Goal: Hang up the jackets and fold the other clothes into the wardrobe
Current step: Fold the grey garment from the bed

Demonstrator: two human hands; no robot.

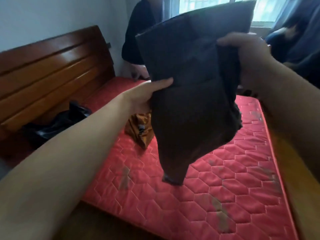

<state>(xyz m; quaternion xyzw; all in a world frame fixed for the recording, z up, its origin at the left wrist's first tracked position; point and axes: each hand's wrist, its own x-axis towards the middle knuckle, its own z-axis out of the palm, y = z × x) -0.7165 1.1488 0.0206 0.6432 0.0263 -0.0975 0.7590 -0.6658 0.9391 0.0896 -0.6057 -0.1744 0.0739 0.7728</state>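
From the head view, a dark brown-black cloth garment (pixel 190 84), already doubled into a rough flat panel, hangs in the air above the middle of the red quilted mattress (pixel 225 187), its narrow lower end dangling just over the quilting. The left hand (pixel 147 96) grips its left edge, thumb across the front and fingers hidden behind; the right hand (pixel 249 51) is curled round the upper right edge, bunching the fabric there. I'd judge this piece half folded and not yet put away, and no wardrobe is in sight. More seems left to do: a crumpled orange-gold patterned garment (pixel 138 132) lies near the mattress's middle, partly behind the held cloth, and a glossy black heap (pixel 57 122) sits at the left edge beside the brown wooden headboard (pixel 52 63). A person in dark clothes (pixel 136 35) stands at the far corner by the window (pixel 204 7), which could crowd the way round.
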